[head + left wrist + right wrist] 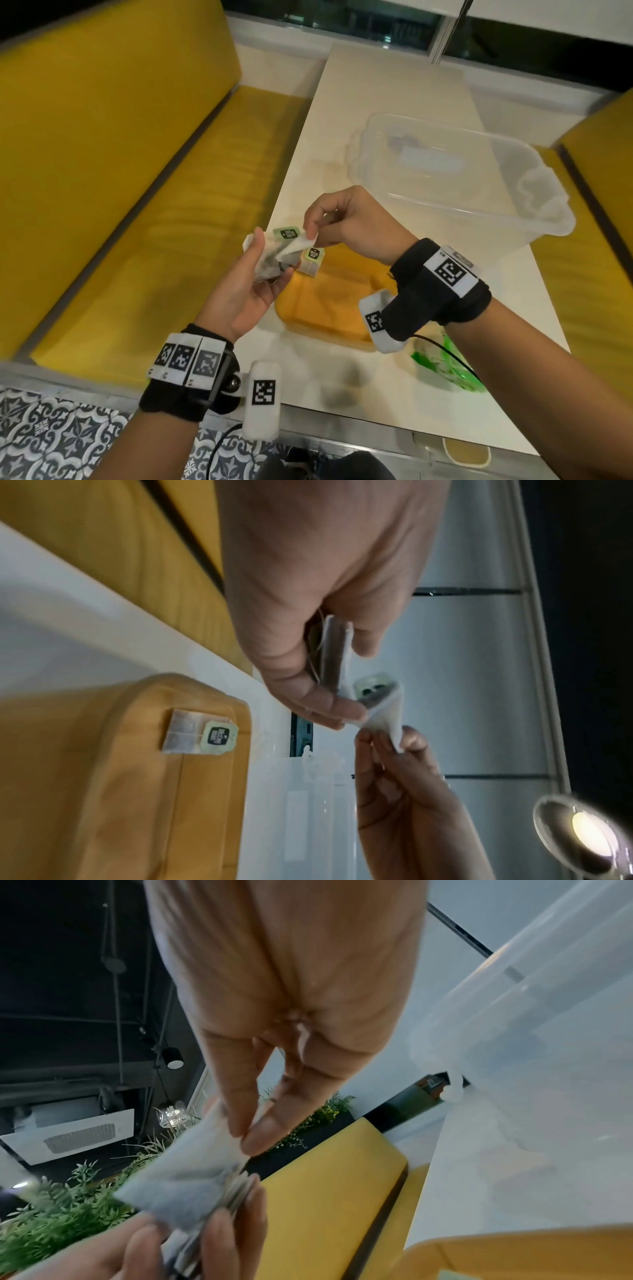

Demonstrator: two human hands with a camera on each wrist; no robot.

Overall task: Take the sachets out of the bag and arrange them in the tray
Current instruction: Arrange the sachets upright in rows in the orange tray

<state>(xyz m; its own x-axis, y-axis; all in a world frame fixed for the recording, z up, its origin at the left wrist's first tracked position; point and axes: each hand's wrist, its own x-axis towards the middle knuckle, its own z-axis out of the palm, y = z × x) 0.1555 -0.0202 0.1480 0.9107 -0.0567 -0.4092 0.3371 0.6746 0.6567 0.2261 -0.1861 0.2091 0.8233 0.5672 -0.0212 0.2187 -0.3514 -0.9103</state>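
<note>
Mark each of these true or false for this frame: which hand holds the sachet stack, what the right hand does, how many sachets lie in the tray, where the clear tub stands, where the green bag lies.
1. The left hand holds a stack of sachets. True.
2. The right hand rests flat on the table. False: it pinches the corner of a sachet on the stack.
3. The yellow tray holds one sachet near a corner. True.
4. The clear tub stands inside the tray. False: it stands on the table beyond the tray.
5. The green bag lies in the left hand. False: it lies on the table under the right forearm.
</note>
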